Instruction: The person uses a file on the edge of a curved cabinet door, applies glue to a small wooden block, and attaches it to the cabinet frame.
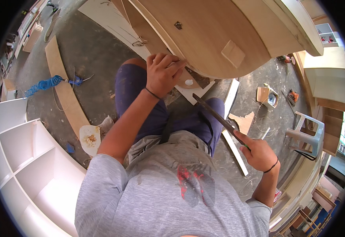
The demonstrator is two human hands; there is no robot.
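Head view looks straight down over my grey shirt at a big curved wooden panel [216,35] that fills the top of the frame, its rounded lower edge sweeping in above my knees. To my left stands a white shelf unit [26,158] with open compartments, and beyond it a long curved strip of plywood [64,91] lies on the concrete floor [93,47], with a coiled blue air hose [42,85] across it. On my right sits a grey plastic stool [305,134]. My left hand [162,73] is up against the panel's lower edge, fingers curled and pressed onto it. My right hand [259,154] is well apart from it, low at my side, closed around the handle of a long, dark, flat file [216,114], or possibly a rasp, which angles up toward the panel without touching it.
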